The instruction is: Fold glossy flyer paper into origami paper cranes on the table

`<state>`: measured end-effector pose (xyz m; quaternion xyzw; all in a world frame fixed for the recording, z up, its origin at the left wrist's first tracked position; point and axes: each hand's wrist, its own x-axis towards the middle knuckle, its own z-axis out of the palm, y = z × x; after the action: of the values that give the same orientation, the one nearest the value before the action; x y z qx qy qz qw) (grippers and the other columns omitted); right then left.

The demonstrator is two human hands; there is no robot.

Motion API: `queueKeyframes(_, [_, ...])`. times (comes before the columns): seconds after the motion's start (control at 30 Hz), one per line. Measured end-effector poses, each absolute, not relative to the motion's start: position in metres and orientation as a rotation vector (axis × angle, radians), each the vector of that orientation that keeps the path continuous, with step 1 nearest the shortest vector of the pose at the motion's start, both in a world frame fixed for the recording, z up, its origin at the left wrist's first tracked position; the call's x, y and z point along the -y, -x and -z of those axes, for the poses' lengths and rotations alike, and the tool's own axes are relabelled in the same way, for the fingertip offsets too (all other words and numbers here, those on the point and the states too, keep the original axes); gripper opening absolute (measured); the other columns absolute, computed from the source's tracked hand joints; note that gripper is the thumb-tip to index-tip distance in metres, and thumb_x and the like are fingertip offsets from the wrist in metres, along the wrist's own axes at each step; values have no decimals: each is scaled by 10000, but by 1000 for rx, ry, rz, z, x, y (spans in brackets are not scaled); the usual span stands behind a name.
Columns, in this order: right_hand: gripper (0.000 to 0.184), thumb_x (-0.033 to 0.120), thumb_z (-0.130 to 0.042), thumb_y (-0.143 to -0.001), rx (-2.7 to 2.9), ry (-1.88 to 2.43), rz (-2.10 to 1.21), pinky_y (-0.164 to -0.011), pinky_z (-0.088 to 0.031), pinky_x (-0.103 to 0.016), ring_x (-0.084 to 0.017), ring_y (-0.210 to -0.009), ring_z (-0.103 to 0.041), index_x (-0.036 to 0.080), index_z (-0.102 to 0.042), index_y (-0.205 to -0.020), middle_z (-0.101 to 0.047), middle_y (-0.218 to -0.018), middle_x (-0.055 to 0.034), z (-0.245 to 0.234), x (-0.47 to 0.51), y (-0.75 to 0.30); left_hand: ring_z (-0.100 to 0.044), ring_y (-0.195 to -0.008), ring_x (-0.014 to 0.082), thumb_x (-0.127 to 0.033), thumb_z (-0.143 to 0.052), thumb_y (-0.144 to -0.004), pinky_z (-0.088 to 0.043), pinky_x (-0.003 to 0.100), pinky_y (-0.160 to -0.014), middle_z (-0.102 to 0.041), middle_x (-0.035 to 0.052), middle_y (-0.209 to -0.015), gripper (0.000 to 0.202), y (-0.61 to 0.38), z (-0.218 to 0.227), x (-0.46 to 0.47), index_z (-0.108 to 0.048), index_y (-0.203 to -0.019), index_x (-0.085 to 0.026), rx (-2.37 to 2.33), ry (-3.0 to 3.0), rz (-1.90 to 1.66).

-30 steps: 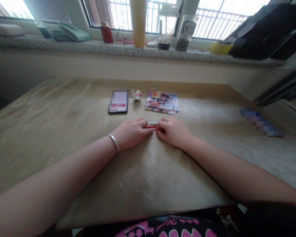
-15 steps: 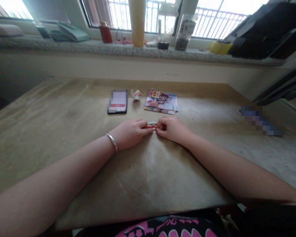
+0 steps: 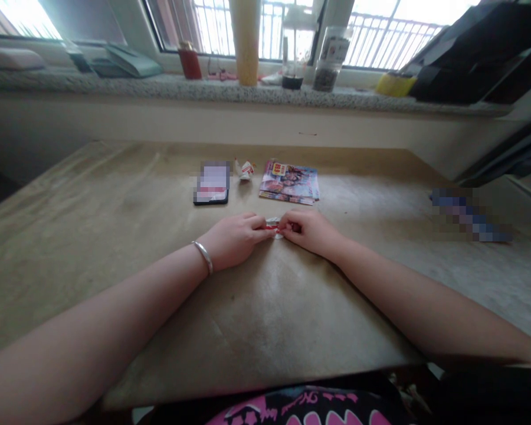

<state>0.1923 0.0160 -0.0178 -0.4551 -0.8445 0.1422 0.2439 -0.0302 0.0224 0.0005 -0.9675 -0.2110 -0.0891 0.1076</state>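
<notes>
Nearest the camera, a dark garment (image 3: 310,407) carries pink lettering, too cut off to read. Beyond it lies the tan table (image 3: 115,236), both forearms resting on it, with a silver bangle (image 3: 203,257) on the left wrist. At the table's middle the left hand (image 3: 235,239) and right hand (image 3: 312,231) meet, fingers curled narrow, the tips of each pinching one end of a small red-and-white paper (image 3: 273,224) that sits against the tabletop between them. Any print on it is too small to read.

Farther on, well apart from the hands: a dark flat device (image 3: 211,184) with its face pixelated, a crumpled paper scrap (image 3: 245,170) and a stack of colour leaflets (image 3: 289,183) whose yellow-and-red heading is illegible. On the windowsill (image 3: 159,85) stand a red can (image 3: 190,59), a yellow cylinder (image 3: 246,41) and a labelled jar (image 3: 327,59), label unreadable.
</notes>
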Motion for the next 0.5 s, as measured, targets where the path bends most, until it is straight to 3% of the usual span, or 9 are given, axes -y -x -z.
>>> queueKeyframes(0.23, [198,233,-496,-862,2476,1152,-177,-680,-375,-242,-143,-775,-547,208,-690,-896,-617,-879,-49,14,-13,-192,-566,-840,166,-143,-442,-895,-488,286,-731,-631,83,-941,321,30,0,-23,-635,-1149,-181,607,2846,320])
queueKeyframes(0.5, [241,202,-480,-840,2623,1156,42,-651,-352,-265,-171,-810,-550,237,-701,-930,-646,-916,-46,2,-6,-194,-562,-834,182,-133,-470,-896,-451,307,-724,-636,69,-938,327,29,-3,-22,-618,-1176,-214,608,2786,270])
